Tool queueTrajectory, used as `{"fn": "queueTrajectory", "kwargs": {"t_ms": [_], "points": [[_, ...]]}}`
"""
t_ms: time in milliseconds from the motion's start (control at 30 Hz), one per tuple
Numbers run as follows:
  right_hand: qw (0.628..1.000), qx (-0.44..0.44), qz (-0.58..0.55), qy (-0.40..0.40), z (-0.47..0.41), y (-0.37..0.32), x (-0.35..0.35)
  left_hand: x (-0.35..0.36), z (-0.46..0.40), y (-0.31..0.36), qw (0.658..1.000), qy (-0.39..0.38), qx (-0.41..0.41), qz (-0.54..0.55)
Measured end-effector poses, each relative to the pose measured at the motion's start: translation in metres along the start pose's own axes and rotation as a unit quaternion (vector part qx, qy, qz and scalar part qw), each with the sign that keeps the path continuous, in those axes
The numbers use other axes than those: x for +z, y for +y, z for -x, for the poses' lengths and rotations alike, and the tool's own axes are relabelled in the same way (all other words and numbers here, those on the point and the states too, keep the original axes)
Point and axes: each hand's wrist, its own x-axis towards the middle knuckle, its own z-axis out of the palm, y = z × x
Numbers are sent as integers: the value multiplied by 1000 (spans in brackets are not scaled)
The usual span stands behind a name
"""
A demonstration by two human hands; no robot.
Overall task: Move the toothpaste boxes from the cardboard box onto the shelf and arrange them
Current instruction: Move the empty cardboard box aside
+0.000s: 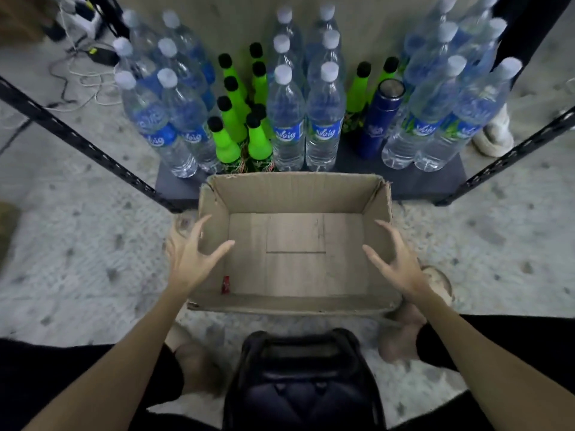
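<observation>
An open cardboard box stands on the floor in front of the shelf. Its inside holds only a small red scrap near the front left corner; no toothpaste box shows. My left hand hovers over the box's left wall with fingers spread and holds nothing. My right hand hovers over the right wall, fingers spread the same way, also holding nothing. The low dark shelf board lies just behind the box.
Several clear water bottles, green bottles and a blue flask crowd the shelf. Black shelf uprights angle in at both sides. A dark bag sits below me. Cables lie at the far left.
</observation>
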Motion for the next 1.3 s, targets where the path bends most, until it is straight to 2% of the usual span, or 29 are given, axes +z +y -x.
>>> {"fn": "queueTrajectory", "kwargs": {"t_ms": [200, 533, 700, 767, 1067, 1133, 1300], "points": [[999, 28, 2, -14, -7, -8, 5, 11, -11, -25, 988, -92, 27, 120], [996, 39, 59, -51, -5, -8, 6, 7, -7, -37, 995, -61, 65, 49], [994, 8, 52, -94, -2, -48, 19, -36, 13, -65, 996, -31, 68, 56], [991, -3, 93, -97, 1, -68, 30, -58, 15, -83, 997, -28, 47, 48], [988, -37, 42, -143, 12, -136, 132, -148, 2, -186, 998, -66, 9, -17], [989, -34, 27, -138, 11, -149, 160, -166, -2, -194, 999, -43, 14, -22], [988, -59, 1, -141, 3, -182, 228, -194, -10, -218, 998, 8, -61, 21]]}}
